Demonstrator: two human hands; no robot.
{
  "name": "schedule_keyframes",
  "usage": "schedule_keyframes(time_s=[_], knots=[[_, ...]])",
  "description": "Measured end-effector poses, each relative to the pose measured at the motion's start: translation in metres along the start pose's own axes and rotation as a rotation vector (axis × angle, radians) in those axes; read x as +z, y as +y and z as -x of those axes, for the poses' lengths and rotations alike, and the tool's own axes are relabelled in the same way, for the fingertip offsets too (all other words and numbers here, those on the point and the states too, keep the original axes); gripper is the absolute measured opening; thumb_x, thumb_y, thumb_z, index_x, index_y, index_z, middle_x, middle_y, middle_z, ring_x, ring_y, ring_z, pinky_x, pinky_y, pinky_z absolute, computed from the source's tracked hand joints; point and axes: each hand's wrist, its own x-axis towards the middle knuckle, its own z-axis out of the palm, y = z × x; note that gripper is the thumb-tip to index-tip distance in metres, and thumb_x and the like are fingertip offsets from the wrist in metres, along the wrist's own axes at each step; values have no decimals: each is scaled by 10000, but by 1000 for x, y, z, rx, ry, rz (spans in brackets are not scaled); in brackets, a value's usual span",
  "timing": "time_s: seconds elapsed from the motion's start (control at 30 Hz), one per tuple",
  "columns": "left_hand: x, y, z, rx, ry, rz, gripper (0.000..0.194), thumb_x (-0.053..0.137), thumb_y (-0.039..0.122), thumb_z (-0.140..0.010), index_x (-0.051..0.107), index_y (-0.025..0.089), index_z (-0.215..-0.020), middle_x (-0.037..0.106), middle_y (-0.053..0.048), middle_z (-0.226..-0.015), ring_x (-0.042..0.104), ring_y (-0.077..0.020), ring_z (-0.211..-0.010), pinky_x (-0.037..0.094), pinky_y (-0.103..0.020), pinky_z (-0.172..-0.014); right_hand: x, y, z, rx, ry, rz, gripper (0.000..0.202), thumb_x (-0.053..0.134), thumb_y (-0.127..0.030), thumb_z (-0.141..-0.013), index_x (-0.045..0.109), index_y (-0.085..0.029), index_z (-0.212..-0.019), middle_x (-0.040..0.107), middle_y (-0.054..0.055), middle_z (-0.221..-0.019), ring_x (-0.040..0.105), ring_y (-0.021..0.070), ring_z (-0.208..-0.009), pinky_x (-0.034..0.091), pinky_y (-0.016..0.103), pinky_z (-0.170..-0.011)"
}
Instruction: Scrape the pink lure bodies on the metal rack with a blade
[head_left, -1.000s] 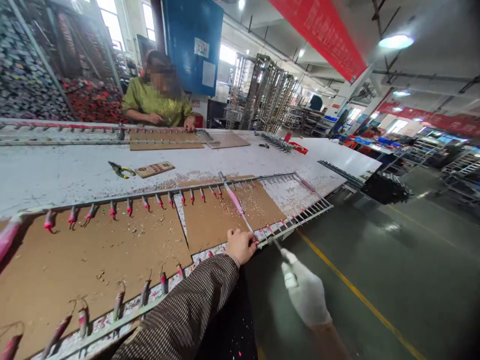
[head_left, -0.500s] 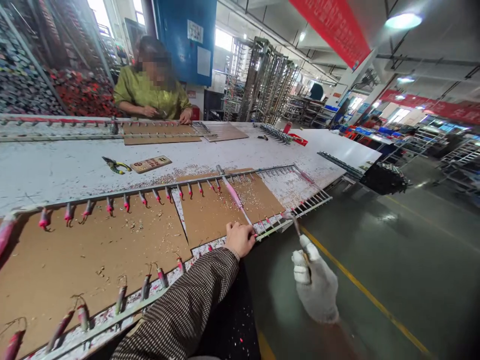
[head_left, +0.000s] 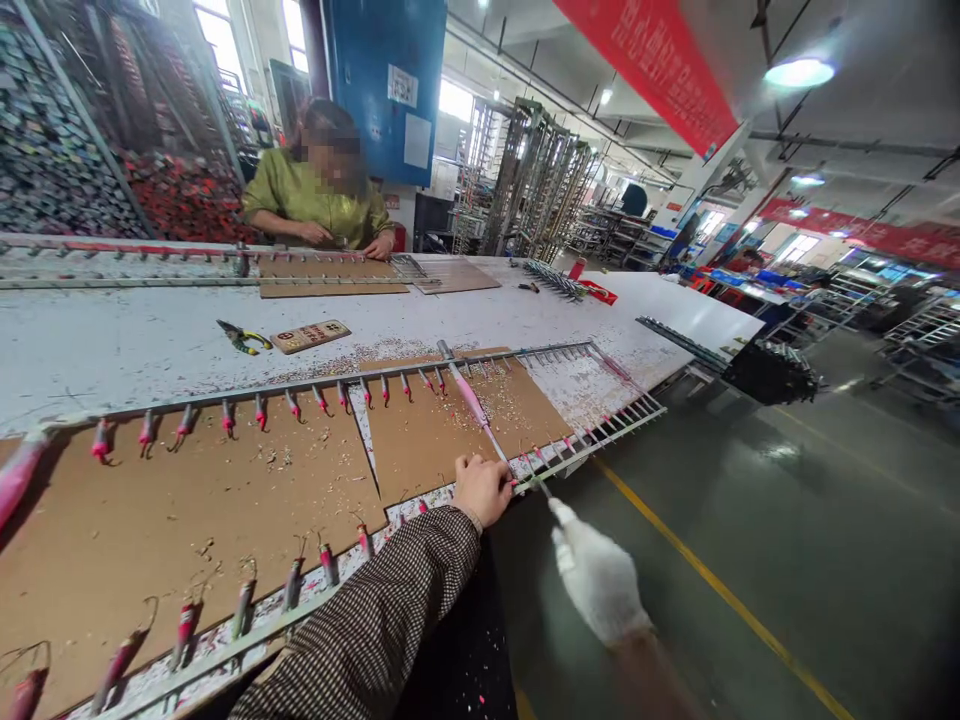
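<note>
A long metal rack (head_left: 247, 388) with two rails lies across the table, its short pegs partly coated pink and tipped with thin wire hooks. My left hand (head_left: 484, 490), bare, is closed at the near rail beside the pink-coated crossbar (head_left: 471, 402). My right hand (head_left: 600, 578), in a white glove, grips a thin metal tool (head_left: 543, 488). The tool's tip meets the near rail just right of my left hand; its exact kind is blurred. Beneath the rack are brown cardboard sheets (head_left: 247, 510) strewn with small chips.
Pliers (head_left: 244, 338) and a small printed board (head_left: 311, 336) lie on the white table (head_left: 420, 312). Across it, a person in a green top (head_left: 319, 205) works at another rack. Stacked racks (head_left: 540, 180) stand behind; open floor (head_left: 720, 500) is at the right.
My right hand has moved left with the tool, bringing its tip along the near rail close to my left hand. My left hand stays at the same spot on the rack.
</note>
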Motion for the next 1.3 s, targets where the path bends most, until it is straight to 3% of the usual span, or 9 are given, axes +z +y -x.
schedule_keyframes(time_s=[0.1, 0.27, 0.43, 0.5, 0.63, 0.83, 1.0, 1.2, 1.3], knots=[[1, 0, 0, 1, 6, 2, 127, 555, 285, -860, 675, 243, -858, 720, -52, -899, 557, -252, -998, 286, -431, -923, -2, 2, -1, 8, -116, -12, 404, 383, -279, -984, 618, -254, -1313, 763, 19, -825, 702, 175, -662, 502, 250, -603], [2, 0, 0, -1, 25, 2, 122, 557, 288, -865, 670, 242, -856, 715, -46, -900, 558, -245, -989, 284, -430, -922, -11, 1, -4, 68, 278, -82, 424, 449, -341, -996, 557, -170, -1369, 753, 102, -1070, 726, 202, -866, 540, 281, -782], [3, -1, -1, -8, 10, -4, 119, 555, 292, -871, 658, 235, -849, 722, -47, -914, 552, -249, -1005, 278, -433, -934, 4, -1, 3, -43, -80, 34, 404, 385, -254, -975, 630, -251, -1296, 757, 13, -758, 679, 177, -557, 487, 257, -519], [3, -1, -1, 0, 15, -8, 124, 552, 294, -874, 659, 238, -849, 725, -47, -910, 553, -251, -1000, 276, -438, -935, -2, -1, 1, -13, -48, -33, 391, 395, -259, -985, 606, -236, -1313, 776, 31, -934, 719, 182, -693, 524, 263, -613], [2, 0, 0, -2, 24, -21, 154, 530, 307, -891, 667, 242, -861, 723, -53, -911, 551, -252, -992, 281, -438, -928, -15, 0, -4, 27, 295, -124, 412, 489, -287, -980, 540, -193, -1378, 746, 92, -1113, 724, 190, -837, 534, 276, -757], [3, -3, -1, -11, 0, -2, 116, 555, 295, -873, 656, 239, -863, 722, -45, -919, 550, -246, -996, 281, -430, -926, 1, 2, 4, -21, -80, -18, 393, 391, -237, -974, 633, -252, -1283, 775, 13, -841, 716, 171, -641, 506, 247, -562], [3, -1, 0, -20, 32, -10, 136, 538, 308, -898, 643, 234, -853, 726, -48, -941, 548, -258, -1008, 270, -443, -931, -8, 1, 5, 38, 250, -179, 392, 473, -302, -990, 551, -197, -1359, 731, 91, -1162, 725, 196, -935, 546, 284, -810], [1, 1, 1, -26, 2, -9, 132, 537, 286, -892, 653, 234, -857, 730, -58, -927, 554, -260, -1000, 279, -444, -934, 8, -1, 14, -27, -42, -17, 371, 394, -254, -992, 617, -236, -1289, 764, 7, -802, 700, 180, -596, 497, 255, -531], [0, 2, 0, -35, 2, -7, 160, 533, 316, -903, 661, 235, -852, 729, -63, -935, 555, -262, -998, 283, -446, -931, -1, 0, 11, 23, 121, -110, 351, 444, -282, -994, 592, -216, -1306, 765, 53, -1040, 735, 192, -805, 543, 266, -697]])
